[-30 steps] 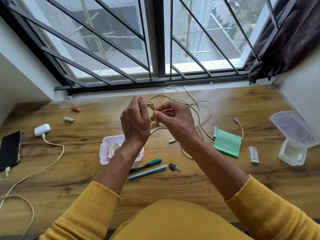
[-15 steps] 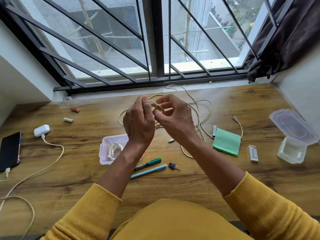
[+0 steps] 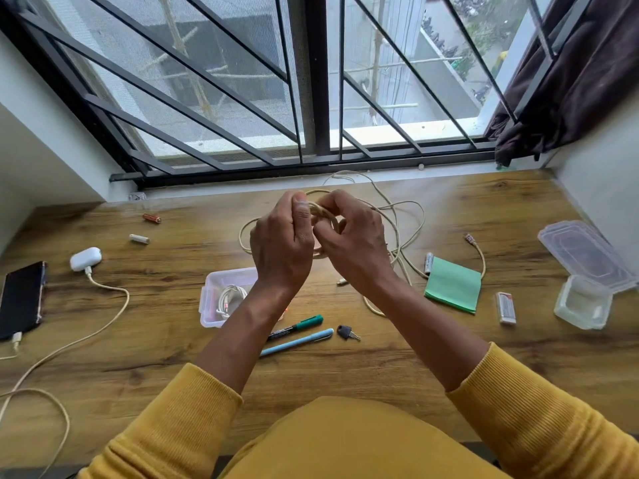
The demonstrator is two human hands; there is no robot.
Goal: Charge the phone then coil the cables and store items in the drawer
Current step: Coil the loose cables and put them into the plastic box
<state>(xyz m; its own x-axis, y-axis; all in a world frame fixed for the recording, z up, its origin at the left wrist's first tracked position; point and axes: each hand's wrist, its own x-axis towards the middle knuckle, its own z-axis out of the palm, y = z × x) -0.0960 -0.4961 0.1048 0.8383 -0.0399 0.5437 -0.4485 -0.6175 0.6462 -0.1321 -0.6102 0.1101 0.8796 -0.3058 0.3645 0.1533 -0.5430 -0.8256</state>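
Head view: both hands winding the beige cable

Head camera looks down on the left hand and right hand raised together over the surface, each with fingers curled round a small coil of the beige cable. The coil sits between the two thumbs, and the loose remainder trails beyond and to the right of the right hand, ending in a plug

To wind it well, I judge the left hand should pin the finished loops firmly while the right feeds slack in even turns of matching size, letting the tail untwist freely so no kinks get locked in

Just below the hands lie a green marker, a blue pen and a small key. Beneath the left wrist is a clear box holding an already coiled white cable. Right of the right hand sit a green notepad, a battery, a lighter, and further out a plastic tub with its lid beside it. Far to the left the phone lies plugged into a charging lead, near a white earbud case and two loose batteries. Beyond everything, a barred window and a dark curtain close the room
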